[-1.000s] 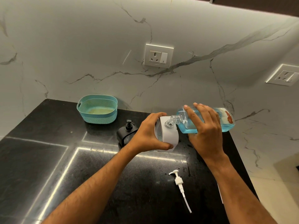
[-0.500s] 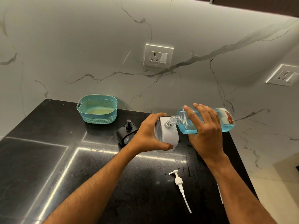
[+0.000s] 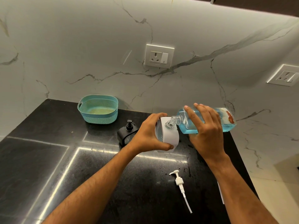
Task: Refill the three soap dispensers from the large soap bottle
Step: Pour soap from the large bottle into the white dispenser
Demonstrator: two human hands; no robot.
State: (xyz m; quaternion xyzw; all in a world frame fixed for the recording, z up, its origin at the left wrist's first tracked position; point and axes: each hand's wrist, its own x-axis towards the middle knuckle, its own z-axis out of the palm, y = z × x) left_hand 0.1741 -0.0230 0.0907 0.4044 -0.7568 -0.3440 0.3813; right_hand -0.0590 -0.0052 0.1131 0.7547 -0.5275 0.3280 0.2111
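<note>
Pour: while the right hand (image 3: 205, 131) grips the tilted clear bottle of blue soap (image 3: 226, 122), neck meets opening (touching).
Support: left hand (image 3: 148, 136) clasps the white rectangular dispenser (image 3: 169, 139).

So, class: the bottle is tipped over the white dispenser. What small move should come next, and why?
Probably hold the tilt steady. The right hand has the bottle nearly level, neck over the white dispenser, which the left hand grips. Its pump lies on the counter, so filling seems unfinished.
</note>
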